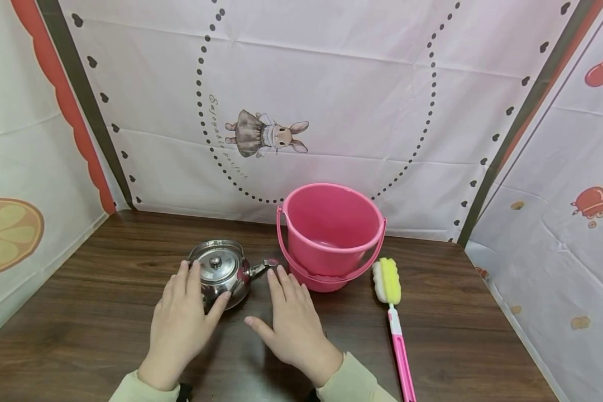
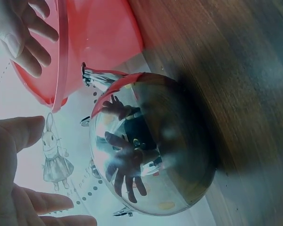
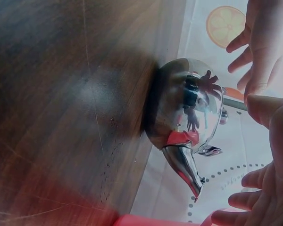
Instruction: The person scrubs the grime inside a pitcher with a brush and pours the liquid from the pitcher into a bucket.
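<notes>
Kettle (image 1: 234,283): upright on the table (image 1: 105,290), left of the bucket (image 1: 324,259). Its spout (image 1: 258,270) points to the person's right, angled upward and slightly away from the person, with the tip near the bucket. The long axis runs crosswise, through body and spout. The lid (image 1: 224,269) is seated.

Left hand (image 1: 178,324): released, fingers extended, above the near side of the kettle, apart from it. Right hand (image 1: 296,329): released, fingers extended, nearest the spout and bucket, holding nothing.
</notes>
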Action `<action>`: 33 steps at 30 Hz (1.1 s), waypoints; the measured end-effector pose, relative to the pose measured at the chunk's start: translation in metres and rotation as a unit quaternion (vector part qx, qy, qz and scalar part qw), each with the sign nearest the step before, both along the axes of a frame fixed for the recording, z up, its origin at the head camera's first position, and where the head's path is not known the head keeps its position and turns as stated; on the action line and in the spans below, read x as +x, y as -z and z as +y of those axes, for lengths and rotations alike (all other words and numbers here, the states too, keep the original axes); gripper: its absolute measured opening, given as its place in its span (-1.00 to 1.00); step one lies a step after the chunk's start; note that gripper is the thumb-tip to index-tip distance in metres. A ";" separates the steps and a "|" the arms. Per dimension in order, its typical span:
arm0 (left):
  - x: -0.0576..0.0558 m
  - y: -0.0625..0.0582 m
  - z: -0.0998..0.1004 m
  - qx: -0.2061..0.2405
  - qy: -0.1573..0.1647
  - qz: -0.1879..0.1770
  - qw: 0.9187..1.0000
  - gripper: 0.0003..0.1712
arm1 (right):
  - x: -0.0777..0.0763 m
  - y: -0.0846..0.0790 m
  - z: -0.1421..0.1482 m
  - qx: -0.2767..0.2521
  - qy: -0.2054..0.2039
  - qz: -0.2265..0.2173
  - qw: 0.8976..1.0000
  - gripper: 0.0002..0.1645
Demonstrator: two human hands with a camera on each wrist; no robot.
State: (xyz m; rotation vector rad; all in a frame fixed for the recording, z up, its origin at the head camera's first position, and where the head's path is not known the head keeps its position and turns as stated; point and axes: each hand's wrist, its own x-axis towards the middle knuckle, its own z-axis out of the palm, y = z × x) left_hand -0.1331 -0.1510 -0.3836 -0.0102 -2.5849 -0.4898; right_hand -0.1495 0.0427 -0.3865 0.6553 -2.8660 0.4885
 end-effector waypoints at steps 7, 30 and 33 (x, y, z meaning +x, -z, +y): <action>0.000 0.001 -0.003 0.008 -0.007 -0.010 1.000 -0.07 | -0.001 -0.001 -0.002 0.002 -0.003 -0.013 1.000 0.03; -0.006 -0.001 -0.020 0.033 -0.028 -0.031 0.999 -0.17 | -0.007 -0.004 -0.008 0.005 -0.015 0.000 1.000 0.03; -0.007 -0.002 -0.023 0.037 -0.031 -0.038 0.998 -0.19 | -0.008 -0.005 -0.009 0.000 -0.016 -0.006 1.000 0.02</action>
